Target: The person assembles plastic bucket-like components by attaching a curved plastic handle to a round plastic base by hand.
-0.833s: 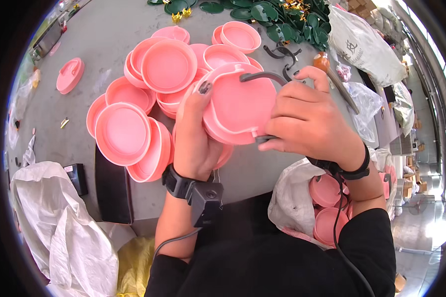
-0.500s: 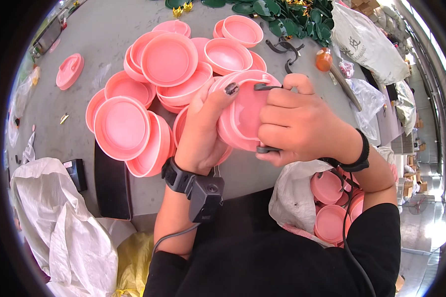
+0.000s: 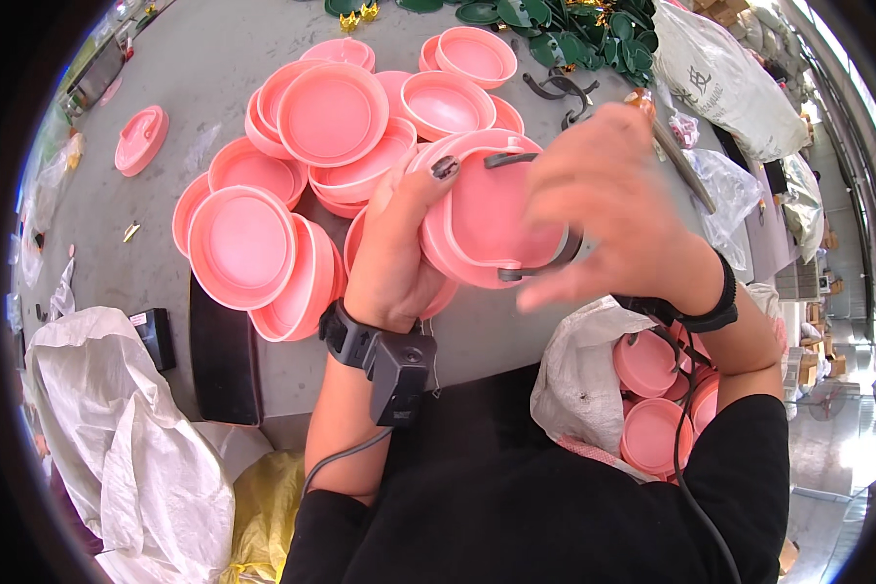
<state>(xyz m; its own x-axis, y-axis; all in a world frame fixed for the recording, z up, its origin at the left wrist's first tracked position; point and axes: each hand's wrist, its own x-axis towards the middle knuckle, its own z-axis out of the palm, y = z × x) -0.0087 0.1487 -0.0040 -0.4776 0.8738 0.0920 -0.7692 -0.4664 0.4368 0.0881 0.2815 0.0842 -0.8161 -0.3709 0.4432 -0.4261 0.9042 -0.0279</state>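
Observation:
My left hand grips a round pink plastic container over the table, thumb on its near-left rim. A curved dark grey handle sits on the container, its ends at two pink lugs on the rim. Just right of it is my right hand, blurred, with thumb and fingers apart; it partly hides the handle. Behind and left of my left hand lies a heap of shallow pink round dishes. Loose dark curved handles lie beyond my right hand.
A single pink lidded piece lies at far left. Dark green round parts are piled at the back. A hammer-like tool lies at right. Near my right arm, a white sack holds pink containers. Another white sack hangs at left.
My right hand has let go of the handle and moved slightly up and right, its fingers spreading. The handle now shows curved along the container's right side. My left hand keeps its grip.

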